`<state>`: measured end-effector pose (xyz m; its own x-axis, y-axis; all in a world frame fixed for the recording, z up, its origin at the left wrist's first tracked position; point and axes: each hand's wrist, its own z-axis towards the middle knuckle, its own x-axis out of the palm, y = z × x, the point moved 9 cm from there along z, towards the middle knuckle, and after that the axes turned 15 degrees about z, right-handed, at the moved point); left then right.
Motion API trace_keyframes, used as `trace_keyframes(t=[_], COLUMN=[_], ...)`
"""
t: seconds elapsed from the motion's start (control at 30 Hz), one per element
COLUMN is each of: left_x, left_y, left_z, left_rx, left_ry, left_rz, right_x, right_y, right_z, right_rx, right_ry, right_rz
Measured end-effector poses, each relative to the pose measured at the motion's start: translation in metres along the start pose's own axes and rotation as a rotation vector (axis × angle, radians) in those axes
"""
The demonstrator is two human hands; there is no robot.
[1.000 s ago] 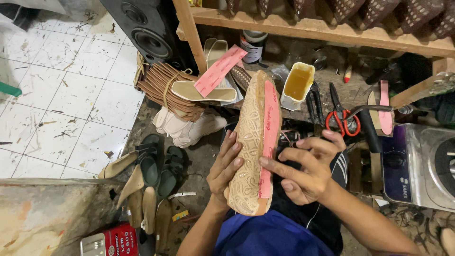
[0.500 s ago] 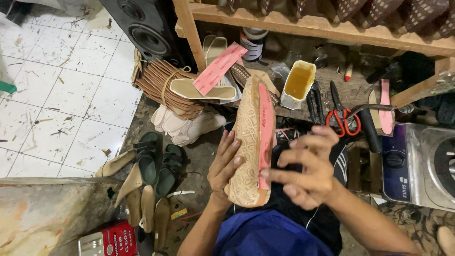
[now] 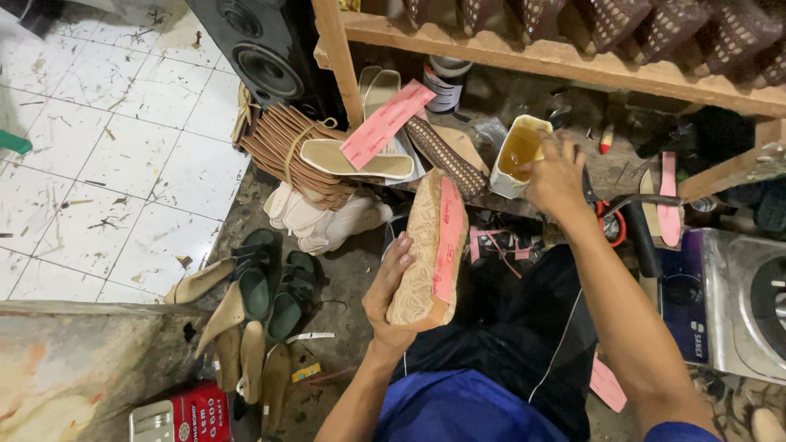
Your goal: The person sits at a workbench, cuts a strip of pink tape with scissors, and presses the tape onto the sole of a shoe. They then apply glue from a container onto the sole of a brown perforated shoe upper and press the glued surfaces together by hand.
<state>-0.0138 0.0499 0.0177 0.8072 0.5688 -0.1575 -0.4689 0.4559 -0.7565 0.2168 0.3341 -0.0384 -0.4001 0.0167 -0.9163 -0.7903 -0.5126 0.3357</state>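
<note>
Head view is showing the left hand (image 3: 391,296) near the body, wrapping its fingers around the lower end of a tan shoe sole (image 3: 427,250) and holding it up above the lap. The palm is hiding behind the sole, so only the fingers and thumb edge are showing. The sole is standing almost upright, its long axis running from the hand away toward the shelf, with a pink strip (image 3: 448,239) lying along its right edge. Farther away, the right hand (image 3: 557,176) is reaching out, half open, its fingers touching the rim of a white cup of yellowish glue (image 3: 517,154). Whether it is gripping the cup I cannot tell. Red-handled scissors (image 3: 612,223) are lying partly hidden behind the forearm.
</note>
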Motion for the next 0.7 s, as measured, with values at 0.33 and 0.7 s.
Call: trace_keyframes(t=[0.33, 0.7], left_x=[0.011, 0.015], left_y=[-0.013, -0.044], left_z=[0.015, 0.037], left_rx=[0.072, 0.228], left_ry=[0.006, 0.025], left_rz=[0.040, 0.050], right_x=[-0.109, -0.146], right_y=[0.156, 0.224], right_z=[-0.113, -0.147], right_rx=[-0.274, -0.385], right_ry=[-0.264, -0.386], right_rz=[0.784, 0.651])
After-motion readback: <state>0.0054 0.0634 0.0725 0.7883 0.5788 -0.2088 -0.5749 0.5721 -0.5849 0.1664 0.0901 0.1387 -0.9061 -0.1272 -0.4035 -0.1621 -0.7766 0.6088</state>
